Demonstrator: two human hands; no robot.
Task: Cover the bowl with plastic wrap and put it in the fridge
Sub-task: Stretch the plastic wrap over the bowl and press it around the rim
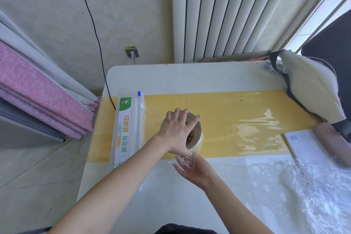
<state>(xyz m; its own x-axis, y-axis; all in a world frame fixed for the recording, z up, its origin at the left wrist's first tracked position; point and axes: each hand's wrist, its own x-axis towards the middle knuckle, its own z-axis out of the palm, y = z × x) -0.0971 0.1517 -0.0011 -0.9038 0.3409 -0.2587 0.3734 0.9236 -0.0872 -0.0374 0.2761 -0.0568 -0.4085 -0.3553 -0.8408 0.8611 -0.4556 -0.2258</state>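
A round bowl point(197, 129) with brown food inside stands on the yellow strip of the table point(209, 78). My left hand point(177, 132) lies spread over its top and presses clear plastic wrap point(198, 150) onto it. Just below the bowl's near side, my right hand point(193, 172) pinches a bunched fold of that wrap hanging off the rim. The wrap dispenser box point(123, 131), white and green with a blue slider, lies left of the bowl. No fridge is in view.
More clear film point(262, 131) lies shining on the yellow strip to the right. A white notebook point(305, 146) and a cream bag point(307, 85) sit at the right edge. A black cable point(95, 32) runs down the wall. Folded pink fabric point(38, 93) lies at left.
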